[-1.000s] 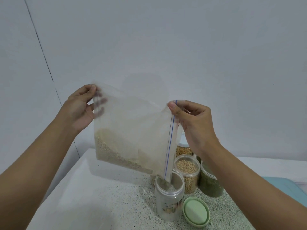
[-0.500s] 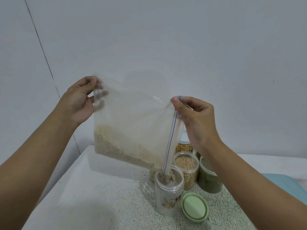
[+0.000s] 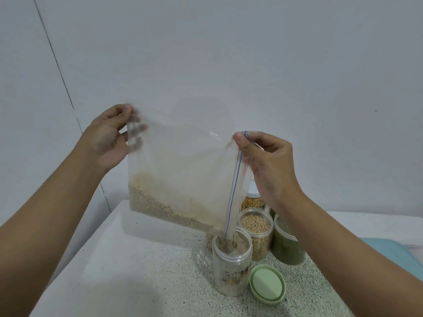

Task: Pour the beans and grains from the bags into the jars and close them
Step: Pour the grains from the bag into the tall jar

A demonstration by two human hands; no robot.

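Note:
A clear zip bag [image 3: 183, 170] with pale grain along its lower edge hangs tilted over an open clear jar [image 3: 231, 266]. My left hand [image 3: 107, 138] grips the bag's upper left corner. My right hand [image 3: 267, 161] pinches the zip end with the blue stripe. The bag's lower right corner dips into the jar mouth and grain falls in. A green lid [image 3: 267, 283] lies upside down on the counter just right of the jar.
Behind the open jar stand a jar of yellow beans [image 3: 256, 232], a jar of green beans [image 3: 287, 245] and a white-lidded jar [image 3: 253, 200]. The speckled counter [image 3: 137, 271] meets the wall behind. A teal object [image 3: 393, 250] lies at the right edge.
Both hands have lifted and tipped the bag further. The grain has slid toward the zip corner and now streams into the jar.

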